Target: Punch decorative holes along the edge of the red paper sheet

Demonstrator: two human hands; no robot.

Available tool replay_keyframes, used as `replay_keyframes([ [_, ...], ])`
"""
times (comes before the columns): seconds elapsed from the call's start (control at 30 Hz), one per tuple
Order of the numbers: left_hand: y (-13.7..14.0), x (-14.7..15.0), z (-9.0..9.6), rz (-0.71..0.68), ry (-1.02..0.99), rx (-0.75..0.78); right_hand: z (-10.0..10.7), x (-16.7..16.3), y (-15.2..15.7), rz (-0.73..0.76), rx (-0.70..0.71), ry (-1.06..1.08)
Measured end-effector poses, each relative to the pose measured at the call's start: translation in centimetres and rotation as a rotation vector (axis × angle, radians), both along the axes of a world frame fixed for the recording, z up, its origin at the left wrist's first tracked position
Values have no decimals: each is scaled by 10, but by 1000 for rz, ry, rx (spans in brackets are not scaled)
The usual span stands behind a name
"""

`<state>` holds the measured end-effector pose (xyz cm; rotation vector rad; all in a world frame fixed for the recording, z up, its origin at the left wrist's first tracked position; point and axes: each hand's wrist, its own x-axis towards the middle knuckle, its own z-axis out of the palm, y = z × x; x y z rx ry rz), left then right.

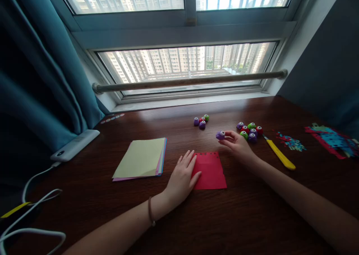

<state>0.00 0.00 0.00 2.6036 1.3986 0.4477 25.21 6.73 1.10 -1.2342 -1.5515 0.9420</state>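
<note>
My left hand [183, 176] lies flat, fingers apart, on the left edge of a red sheet of paper [211, 171] with small holes along its top edge. My right hand [237, 144] holds a small purple punch [220, 135] between thumb and fingertips, just above the table behind the red sheet. To the right of that hand is a cluster of several small punches [250, 130] in purple, red and green. A smaller group of punches [201, 121] sits farther back.
A stack of coloured paper [141, 158] with a pale green top sheet lies left of my left hand. A yellow-handled knife [279, 154], paper scraps [291, 142] and cut sheets [333, 140] are at right. A white power bank [75, 145] with cables sits at left.
</note>
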Motion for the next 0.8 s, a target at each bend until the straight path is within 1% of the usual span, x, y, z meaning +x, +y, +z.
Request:
replay_keyframes([
  [0.1, 0, 0, 1, -24, -66, -74, -5, 11, -29, 56, -112, 305],
  [0.17, 1, 0, 1, -3, -118, -115, -10, 15, -39, 66, -165, 416],
  [0.2, 1, 0, 1, 10, -147, -127, -12, 17, -43, 65, -178, 429],
  [0.3, 1, -1, 2, 46, -215, -157, -15, 17, -47, 73, -212, 435],
  [0.4, 1, -3, 3, 75, -236, -186, -15, 14, -50, 78, -232, 425],
  [0.53, 2, -2, 0, 77, -227, -168, -16, 12, -55, 68, -198, 290],
  [0.63, 4, -1, -7, 129, -149, -82, -17, 12, -59, 57, -179, 207],
  [0.7, 5, -1, -11, 164, -53, -27, -16, 11, -61, 73, -192, 226],
  [0.8, 5, -1, -12, 151, 65, 16, -13, 8, -64, 110, -190, 239],
])
